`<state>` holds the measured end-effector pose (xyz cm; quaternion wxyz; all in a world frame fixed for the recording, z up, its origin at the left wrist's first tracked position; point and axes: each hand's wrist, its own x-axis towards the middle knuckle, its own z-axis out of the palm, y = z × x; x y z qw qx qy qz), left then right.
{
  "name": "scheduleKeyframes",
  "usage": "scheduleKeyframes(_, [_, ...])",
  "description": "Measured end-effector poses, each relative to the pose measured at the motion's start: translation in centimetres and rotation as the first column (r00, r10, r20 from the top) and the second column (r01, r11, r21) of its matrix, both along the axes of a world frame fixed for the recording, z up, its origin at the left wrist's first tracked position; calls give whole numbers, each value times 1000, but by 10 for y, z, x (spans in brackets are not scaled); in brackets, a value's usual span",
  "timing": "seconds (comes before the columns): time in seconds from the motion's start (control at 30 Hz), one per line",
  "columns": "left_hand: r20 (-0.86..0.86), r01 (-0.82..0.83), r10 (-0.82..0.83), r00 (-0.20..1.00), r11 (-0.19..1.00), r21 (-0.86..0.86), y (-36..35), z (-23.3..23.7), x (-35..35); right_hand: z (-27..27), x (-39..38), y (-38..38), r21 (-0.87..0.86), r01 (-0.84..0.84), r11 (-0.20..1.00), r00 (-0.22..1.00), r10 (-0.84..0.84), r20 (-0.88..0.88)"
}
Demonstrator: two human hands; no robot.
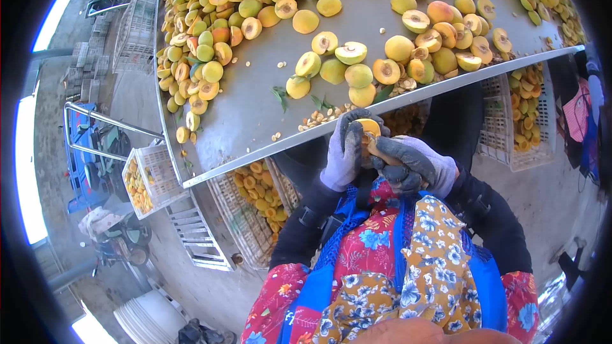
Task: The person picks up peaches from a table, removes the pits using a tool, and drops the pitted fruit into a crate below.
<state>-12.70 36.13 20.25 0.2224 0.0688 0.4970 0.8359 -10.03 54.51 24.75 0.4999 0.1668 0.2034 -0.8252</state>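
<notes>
Close to the near edge of the metal table (255,105), both my hands are together in front of my chest, in grey-coated gloves. My left hand (346,150) is closed round a yellow apricot half (370,128), its cut side partly showing. Pressed up against the fruit, my right hand (413,164) has its fingers curled shut. Something brownish shows between the two hands, but its kind is hidden by the fingers. Just beyond the hands, loose apricot pits (322,116) lie along the table's rim, with whole and halved apricots (360,75) behind them.
A large heap of apricots (210,38) covers the table's far left, and more fruit lies at the right. Under the table stand a crate of apricot halves (239,216) and another crate (503,121) to the right. A smaller crate (159,178) sits at the left corner.
</notes>
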Motion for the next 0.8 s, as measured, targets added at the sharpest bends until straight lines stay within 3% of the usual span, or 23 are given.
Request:
scheduleKeyframes(0.13, [9,-123,122,992,986,110,14,-3,7,-15,7,-6,-336,112,935,973,-35,228])
scheduleKeyframes(0.23, [132,-208,188,973,965,160,19,-2,11,-12,13,-14,-98,148,984,980,-132,149])
scheduleKeyframes(0.3, [255,-295,260,931,949,109,16,-12,14,-2,12,-20,128,220,967,974,-211,-80])
scheduleKeyframes(0.33, [78,-426,433,898,900,-90,18,-27,16,3,11,-21,229,270,935,953,-226,-202])
scheduleKeyframes(0.43, [258,-459,442,859,888,7,4,-7,9,3,13,-5,119,247,962,964,-232,-128])
scheduleKeyframes(0.47, [424,-524,424,800,839,149,-7,-9,7,-7,19,0,140,241,961,961,-216,-172])
scheduleKeyframes(0.5, [472,-528,382,795,818,227,-25,-8,8,-13,21,5,178,220,959,973,-204,-105])
scheduleKeyframes(0.57, [420,-562,485,767,824,74,-56,5,18,-23,25,12,246,168,955,982,-183,38])
scheduleKeyframes(0.6, [189,-522,544,818,839,-157,-84,-5,27,-28,25,15,297,160,941,980,-187,66])
scheduleKeyframes(0.63, [-29,-496,534,845,762,-416,-110,-2,35,-38,26,16,318,146,937,983,-173,59])
scheduleKeyframes(0.67, [-222,-494,475,851,582,-646,-136,0,42,-52,30,18,340,135,931,986,-161,50])
scheduleKeyframes(0.7, [-366,-485,371,853,305,-820,-151,17,44,-58,31,19,364,125,923,988,-149,40])
scheduleKeyframes(0.73, [-498,-524,255,829,44,-850,-155,28,38,-57,29,19,326,112,939,986,-146,82])
scheduleKeyframes(0.8, [-630,-585,-61,774,-448,-676,-155,46,26,-54,25,17,249,90,964,978,-133,162])
